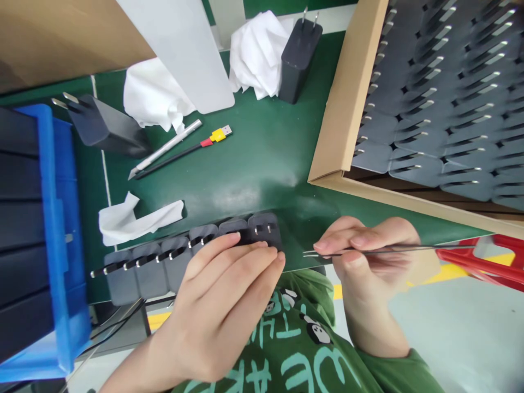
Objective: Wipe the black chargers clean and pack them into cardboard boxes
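A row of dark grey plug adapters (pixel 151 273) with metal prongs lies along the table's near edge. My left hand (pixel 229 295) rests over the right part of this row, its fingers together and stretched across the adapters, hiding some of them. To the right of the row, my right hand (pixel 368 256) grips thin metal tweezers (pixel 388 250) between thumb and fingers. Their tips point left, a short way from the last adapter and apart from it.
A cardboard box (pixel 333 120) of upright adapters stands at right, a blue crate (pixel 55 218) at left. Farther back are single adapters (pixel 298 60), white cloths (pixel 257 54), a pen-like silver tool (pixel 167 146), a cable with yellow USB plug (pixel 219 134) and a white panel (pixel 184 49).
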Tool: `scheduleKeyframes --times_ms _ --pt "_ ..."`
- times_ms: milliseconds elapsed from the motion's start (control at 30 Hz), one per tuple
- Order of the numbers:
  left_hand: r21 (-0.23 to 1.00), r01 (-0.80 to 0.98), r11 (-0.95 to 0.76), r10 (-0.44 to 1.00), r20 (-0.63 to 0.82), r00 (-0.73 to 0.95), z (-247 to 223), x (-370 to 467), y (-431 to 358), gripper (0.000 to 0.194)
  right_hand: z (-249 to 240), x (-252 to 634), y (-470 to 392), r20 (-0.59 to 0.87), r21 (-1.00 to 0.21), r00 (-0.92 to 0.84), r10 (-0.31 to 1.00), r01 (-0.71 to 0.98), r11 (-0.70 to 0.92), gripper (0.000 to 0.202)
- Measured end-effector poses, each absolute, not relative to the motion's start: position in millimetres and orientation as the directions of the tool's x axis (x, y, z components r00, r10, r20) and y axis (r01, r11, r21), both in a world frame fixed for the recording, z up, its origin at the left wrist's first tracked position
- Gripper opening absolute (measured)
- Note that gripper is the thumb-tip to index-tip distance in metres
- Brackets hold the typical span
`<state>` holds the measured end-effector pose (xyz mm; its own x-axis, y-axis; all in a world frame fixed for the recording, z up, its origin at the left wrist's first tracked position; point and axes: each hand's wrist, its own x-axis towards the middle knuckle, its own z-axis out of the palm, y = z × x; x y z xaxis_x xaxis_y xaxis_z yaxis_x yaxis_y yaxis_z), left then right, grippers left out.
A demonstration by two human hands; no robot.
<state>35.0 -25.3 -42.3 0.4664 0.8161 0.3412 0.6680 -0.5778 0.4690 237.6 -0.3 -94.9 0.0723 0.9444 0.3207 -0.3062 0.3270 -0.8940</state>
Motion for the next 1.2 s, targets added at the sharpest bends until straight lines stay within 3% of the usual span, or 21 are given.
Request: scheduleKeyframes --times_ms 233,867,1200 --pt "0.444 0.642 -0.626 0.780 0.373 0.502 -41.4 31.6 -23.6 0.017 -98.9 237.7 -0.5 0.433 -0.890 -0.116 0.894 -0.212 0.404 0.035" --pt "0.525 0.628 -0.574 0.817 0.327 0.474 -44.7 33.3 -28.0 0.020 -97.7 235.5 -1.9 0.389 -0.904 -0.107 0.915 -0.235 0.357 0.042" --pt "0.502 0.633 -0.590 0.808 0.371 0.458 -44.1 35.2 -26.0 0.016 -97.6 235.5 -2.0 0.393 -0.905 -0.097 0.914 -0.217 0.366 0.040"
